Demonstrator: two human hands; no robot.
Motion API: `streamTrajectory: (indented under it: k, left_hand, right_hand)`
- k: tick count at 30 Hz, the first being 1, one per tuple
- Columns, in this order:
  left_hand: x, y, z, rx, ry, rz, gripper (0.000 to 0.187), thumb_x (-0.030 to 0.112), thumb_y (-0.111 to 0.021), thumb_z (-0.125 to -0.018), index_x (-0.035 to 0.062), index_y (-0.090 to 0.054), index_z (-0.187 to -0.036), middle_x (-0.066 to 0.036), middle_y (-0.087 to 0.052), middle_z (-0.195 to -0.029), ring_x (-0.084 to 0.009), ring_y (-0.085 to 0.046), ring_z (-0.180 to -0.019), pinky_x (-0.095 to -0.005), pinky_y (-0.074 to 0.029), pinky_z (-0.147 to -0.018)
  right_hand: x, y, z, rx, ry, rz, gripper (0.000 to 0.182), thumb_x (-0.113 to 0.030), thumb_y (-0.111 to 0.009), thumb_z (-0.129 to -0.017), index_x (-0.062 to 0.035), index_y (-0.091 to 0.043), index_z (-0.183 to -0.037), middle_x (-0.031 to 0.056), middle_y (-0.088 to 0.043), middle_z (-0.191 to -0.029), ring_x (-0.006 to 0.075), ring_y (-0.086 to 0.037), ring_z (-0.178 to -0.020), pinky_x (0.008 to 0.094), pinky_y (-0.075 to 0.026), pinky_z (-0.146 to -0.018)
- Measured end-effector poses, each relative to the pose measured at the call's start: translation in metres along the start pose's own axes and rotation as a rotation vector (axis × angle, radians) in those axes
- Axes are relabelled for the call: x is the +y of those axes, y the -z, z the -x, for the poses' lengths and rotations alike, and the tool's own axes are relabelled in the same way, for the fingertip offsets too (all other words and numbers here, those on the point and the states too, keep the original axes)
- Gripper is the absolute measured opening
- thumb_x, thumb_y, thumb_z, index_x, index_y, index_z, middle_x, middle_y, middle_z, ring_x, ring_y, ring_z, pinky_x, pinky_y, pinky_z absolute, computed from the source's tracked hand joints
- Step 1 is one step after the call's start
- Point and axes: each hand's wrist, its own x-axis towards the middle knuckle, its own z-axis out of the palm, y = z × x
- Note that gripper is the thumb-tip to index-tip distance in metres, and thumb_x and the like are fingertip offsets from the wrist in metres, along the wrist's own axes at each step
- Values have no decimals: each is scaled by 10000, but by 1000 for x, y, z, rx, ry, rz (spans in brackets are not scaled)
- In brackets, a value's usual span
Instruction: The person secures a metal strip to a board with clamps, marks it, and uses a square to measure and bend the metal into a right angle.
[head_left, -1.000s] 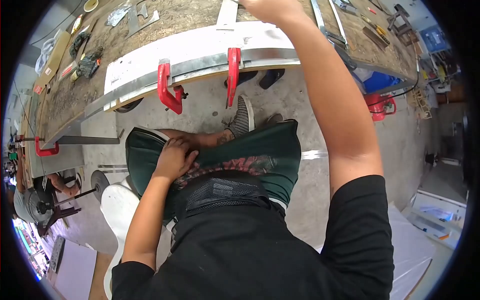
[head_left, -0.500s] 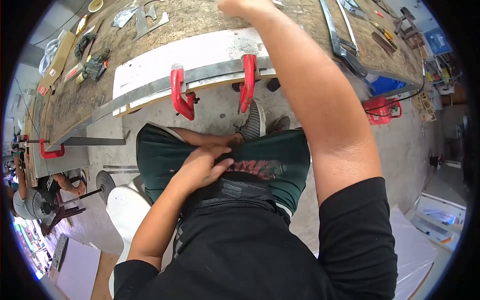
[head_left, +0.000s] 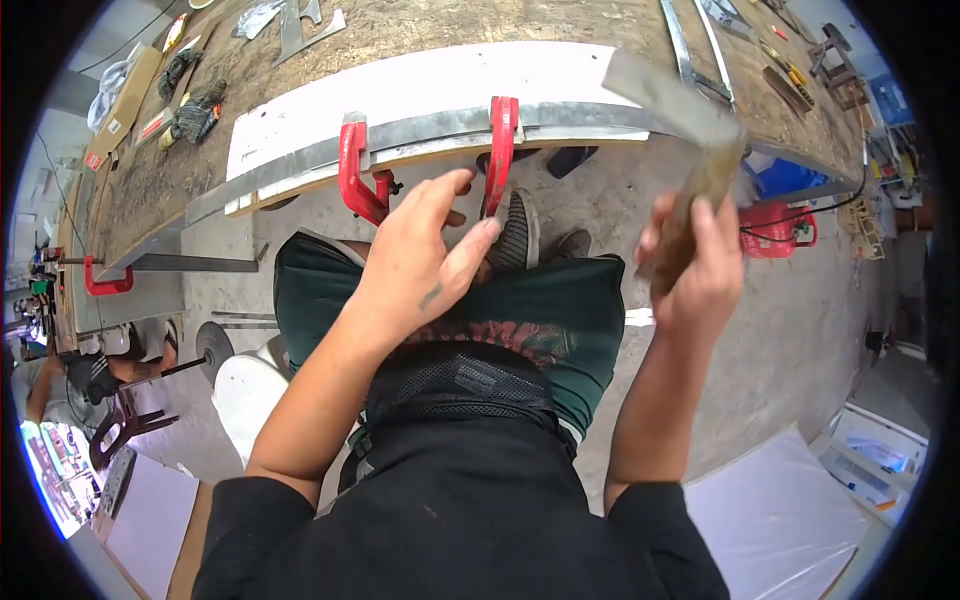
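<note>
My right hand [head_left: 697, 255] is wrapped round the wooden handle of a tool with a flat, pale metal blade [head_left: 670, 100], blurred by motion and raised beyond the bench's front edge. My left hand [head_left: 420, 245] is above my lap, fingers apart and holding nothing, near two red clamps. The left clamp [head_left: 350, 170] and the right clamp [head_left: 502, 150] grip a grey metal strip [head_left: 430, 128] and a white board [head_left: 400, 88] at the edge of the wooden bench [head_left: 420, 40].
On the bench's left lie dark gloves [head_left: 195, 112] and a cardboard box [head_left: 128, 92]; a metal saw-like frame [head_left: 685, 50] lies at the right. A red canister [head_left: 768, 232] stands on the floor at right. Another person [head_left: 60, 385] is at far left.
My right hand has come back from the far side of the bench with the wooden-handled tool. My left hand has risen from my lap toward the clamps, its fingers spreading.
</note>
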Motion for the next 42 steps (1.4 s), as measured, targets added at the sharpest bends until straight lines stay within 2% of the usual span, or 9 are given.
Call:
streamTrajectory:
  k: [3,4,8,10,16,29,37,41,42]
  left_hand:
    - [-5,-8,-16,-39,-44,-230,345,205,-723,-942,-36,-636,-1172,-238,-701,-989,-324,-721,-837,-388,-555,-753]
    - [6,-8,-22,-78,17,-205,301,233,-708,-956,-26,-637,-1089,-224,-692,-842,-362,-706,-769,-413,-533,-717]
    - [8,-22,-29,-122,69,-235,270,225,-674,-982,-19,-628,-1087,-214,-700,-814,-394,-702,-751,-438,-528,-722]
    - [6,-27,-30,-87,38,-176,283,246,-646,-994,-24,-562,-1016,-274,-651,-753,-504,-648,-801,-554,-505,-717]
    - [6,-26,-30,-103,30,-225,302,247,-642,-1006,-31,-526,-997,-257,-638,-698,-499,-643,-732,-551,-495,-651]
    - [4,-22,-36,-143,92,-129,386,347,-738,-940,-7,-606,-1019,-254,-667,-748,-486,-664,-773,-508,-521,-672]
    - [-4,-24,-34,-96,76,6,387,375,-751,-903,27,-615,-1007,-259,-694,-821,-473,-684,-814,-544,-544,-717]
    - [-8,-7,-12,-144,89,-64,493,443,-703,-937,-9,-580,-1090,-295,-669,-952,-502,-649,-944,-552,-514,-826]
    - [-10,5,-3,-185,99,-78,488,440,-694,-943,-6,-567,-1094,-291,-663,-965,-508,-641,-943,-552,-512,-832]
  right_hand:
    - [27,22,30,48,-85,-39,230,-173,-452,-1077,-30,-585,-1199,116,-675,-926,174,-624,-648,308,-523,-544]
    - [31,23,34,44,-107,-54,208,-164,-463,-1075,-34,-592,-1173,116,-680,-927,168,-626,-646,308,-521,-538]
    - [35,23,34,61,-77,-71,185,-158,-475,-1080,-34,-601,-1134,117,-694,-911,162,-636,-652,303,-533,-566]
    - [38,18,30,74,-52,-68,188,-160,-474,-1082,-33,-601,-1138,115,-694,-910,160,-636,-653,303,-534,-573]
    - [46,-3,33,0,-77,-16,180,-147,-469,-1085,-29,-598,-1131,108,-694,-905,147,-636,-661,304,-538,-586]
    - [49,2,31,-11,-69,-67,166,-129,-463,-1083,-28,-589,-1124,113,-694,-918,153,-638,-669,295,-543,-592]
    - [30,3,21,86,-12,142,213,-239,-473,-1086,-84,-602,-1152,80,-699,-929,157,-647,-674,279,-508,-555]
    - [14,5,-15,92,179,352,378,-374,-448,-1106,-67,-668,-1108,54,-695,-956,114,-615,-718,250,-440,-597]
    - [9,8,-25,58,167,382,327,-291,-503,-1099,-31,-680,-1187,61,-705,-984,104,-614,-758,239,-448,-651]
